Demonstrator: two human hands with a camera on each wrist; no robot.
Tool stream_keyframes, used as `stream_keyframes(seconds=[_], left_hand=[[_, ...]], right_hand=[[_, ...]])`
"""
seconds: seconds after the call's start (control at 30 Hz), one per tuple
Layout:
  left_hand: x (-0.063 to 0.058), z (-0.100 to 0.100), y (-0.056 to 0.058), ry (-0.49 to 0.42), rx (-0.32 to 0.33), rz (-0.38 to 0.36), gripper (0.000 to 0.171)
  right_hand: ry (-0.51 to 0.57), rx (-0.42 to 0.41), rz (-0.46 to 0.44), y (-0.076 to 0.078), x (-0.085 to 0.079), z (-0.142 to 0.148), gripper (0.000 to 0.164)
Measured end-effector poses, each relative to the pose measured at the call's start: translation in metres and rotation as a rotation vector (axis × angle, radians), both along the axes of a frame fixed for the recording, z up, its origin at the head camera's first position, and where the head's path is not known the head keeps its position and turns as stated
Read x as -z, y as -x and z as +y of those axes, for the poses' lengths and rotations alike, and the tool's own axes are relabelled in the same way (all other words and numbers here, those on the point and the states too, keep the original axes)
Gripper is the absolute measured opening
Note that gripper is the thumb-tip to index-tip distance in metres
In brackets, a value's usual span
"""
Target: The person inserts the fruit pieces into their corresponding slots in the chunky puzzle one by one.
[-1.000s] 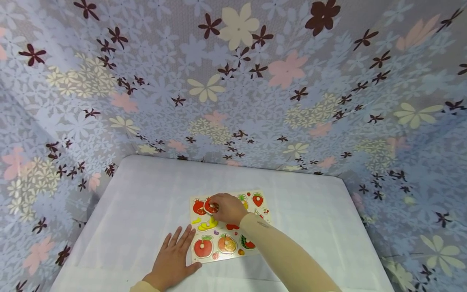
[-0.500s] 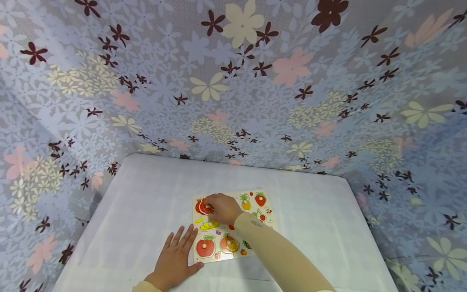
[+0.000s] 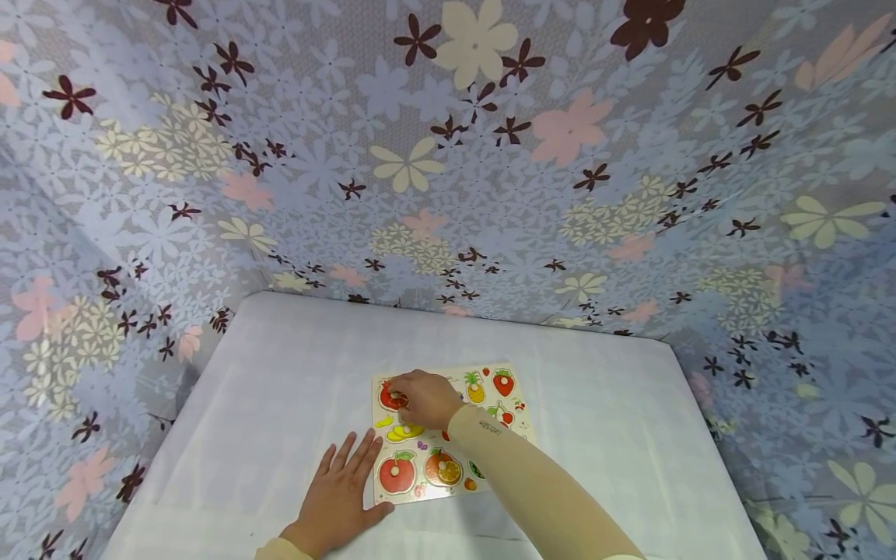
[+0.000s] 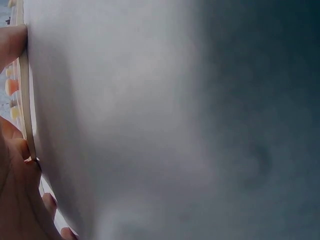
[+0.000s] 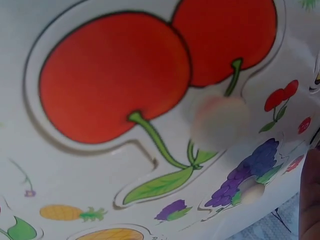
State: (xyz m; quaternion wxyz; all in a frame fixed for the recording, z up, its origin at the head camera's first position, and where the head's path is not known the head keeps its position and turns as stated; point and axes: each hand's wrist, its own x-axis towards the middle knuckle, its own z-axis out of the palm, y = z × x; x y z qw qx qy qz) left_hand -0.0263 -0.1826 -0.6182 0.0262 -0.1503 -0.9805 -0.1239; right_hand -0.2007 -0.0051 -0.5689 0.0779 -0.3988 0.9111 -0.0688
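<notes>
My right hand [image 3: 425, 400] pinches a pomegranate puzzle piece [image 3: 393, 397] over the far left corner of a fruit puzzle board [image 3: 483, 424]. The piece covers the pomegranate picture there, and my fingers hide part of it. My left hand [image 3: 334, 491] lies flat with spread fingers, fingertips and thumb at the board's left edge. From the left wrist, a thumb [image 4: 12, 45] shows against that edge. Close up in the right wrist view are a cherry piece [image 5: 115, 75] and a grape piece [image 5: 245, 175], both with knobs; a bit of hand [image 5: 310, 195] shows at the right.
Other knobbed fruits fill the board: a banana [image 3: 404, 432], an apple [image 3: 397, 473], an orange [image 3: 442, 468], a pineapple [image 3: 474, 387] and a strawberry [image 3: 503, 382]. A pale cloth covers the table [image 3: 294, 365]. Flowered fabric [image 3: 336, 225] hangs behind it and at both sides.
My right hand has carried the pomegranate piece a little left, from beside the pomegranate picture to on top of it. The left hand stays at the board's edge. The head view has shifted slightly.
</notes>
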Motion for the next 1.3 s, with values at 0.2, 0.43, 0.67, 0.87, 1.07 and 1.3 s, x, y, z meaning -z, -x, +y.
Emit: stream_keyframes(seconds=[0.2, 0.43, 0.67, 0.87, 1.07, 1.3], left_hand=[[-0.005, 0.001, -0.002, -0.014, 0.009, -0.025, 0.100], [-0.013, 0.003, -0.003, 0.000, 0.003, -0.063, 0.099], [-0.013, 0.005, -0.002, 0.018, 0.000, -0.071, 0.098], [-0.005, 0.004, -0.003, -0.002, 0.015, -0.002, 0.099], [0.001, 0.002, 0.000, 0.002, 0.019, 0.014, 0.101], [0.005, 0.003, 0.002, 0.033, 0.030, 0.019, 0.102]], right_hand=[[0.007, -0.002, 0.006, -0.002, 0.002, -0.001, 0.043], [0.004, 0.003, 0.016, -0.001, 0.005, -0.002, 0.042], [0.018, 0.019, 0.002, -0.003, 0.007, -0.001, 0.043], [0.033, 0.032, -0.011, -0.005, 0.003, 0.001, 0.044], [0.042, 0.050, -0.012, -0.006, 0.002, 0.001, 0.045], [0.050, 0.074, -0.017, -0.007, 0.004, 0.002, 0.043]])
